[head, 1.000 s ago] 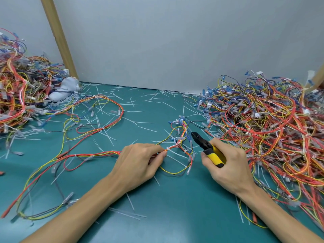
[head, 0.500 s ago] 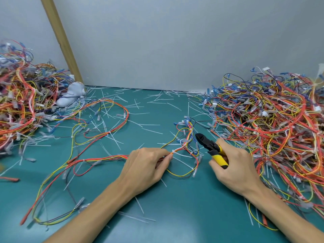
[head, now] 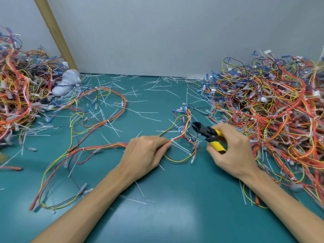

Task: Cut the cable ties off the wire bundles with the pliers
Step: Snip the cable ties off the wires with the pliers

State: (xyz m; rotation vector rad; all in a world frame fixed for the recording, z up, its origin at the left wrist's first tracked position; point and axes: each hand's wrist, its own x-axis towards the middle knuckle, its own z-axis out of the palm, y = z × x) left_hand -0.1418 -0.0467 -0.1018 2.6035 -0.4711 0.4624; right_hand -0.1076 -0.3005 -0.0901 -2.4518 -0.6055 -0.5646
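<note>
The left hand [head: 143,155] pinches a red, yellow and orange wire bundle [head: 182,135] against the green worktop [head: 175,207], just beside a white cable tie [head: 172,140]. The right hand [head: 231,153] grips yellow-handled pliers [head: 208,135], whose black tips point left at the bundle where its wires fork. 2 large wire heaps [head: 273,109] flank the hands.

Pliers [head: 207,132], black head, yellow handles, lie tilted with the head up-left, close beside a loose red, yellow and blue bundle [head: 185,123] sprawled flat on the mat [head: 175,207], a white tie [head: 172,140] cinched round one strand.
</note>
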